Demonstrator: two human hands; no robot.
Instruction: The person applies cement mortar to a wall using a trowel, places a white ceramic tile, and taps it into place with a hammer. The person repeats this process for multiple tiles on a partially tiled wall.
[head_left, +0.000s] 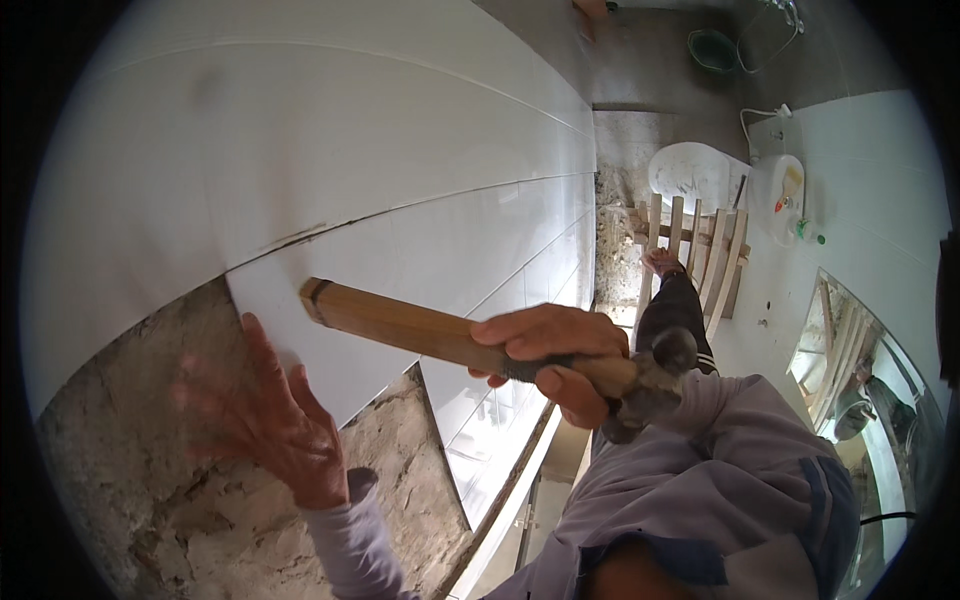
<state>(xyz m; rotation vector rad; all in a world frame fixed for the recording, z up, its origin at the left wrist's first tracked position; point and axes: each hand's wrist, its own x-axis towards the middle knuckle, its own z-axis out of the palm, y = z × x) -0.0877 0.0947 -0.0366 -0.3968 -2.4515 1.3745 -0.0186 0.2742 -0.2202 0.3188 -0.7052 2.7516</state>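
My right hand [565, 345] grips a hammer [420, 325] close to its dark metal head, so the wooden handle points left. The handle's butt end lies over a white wall tile [275, 300]; whether it touches the tile I cannot tell. Spread and partly blurred, my left hand [280, 430] is in front of a rough bare patch of wall [130, 450], just below that tile. It holds nothing. A dark gap runs along the tile's upper edge, under the larger white tiles [350, 130]. Another bare patch lies below and right of the tile.
Wooden slats [700, 235] make a stand at the right, with my foot on it. Beyond stands a white toilet [690, 170]; near it, a brush [790, 185] lies on a white surface. A mirror [860, 380] hangs at far right. A green basin [712, 50] is at the back.
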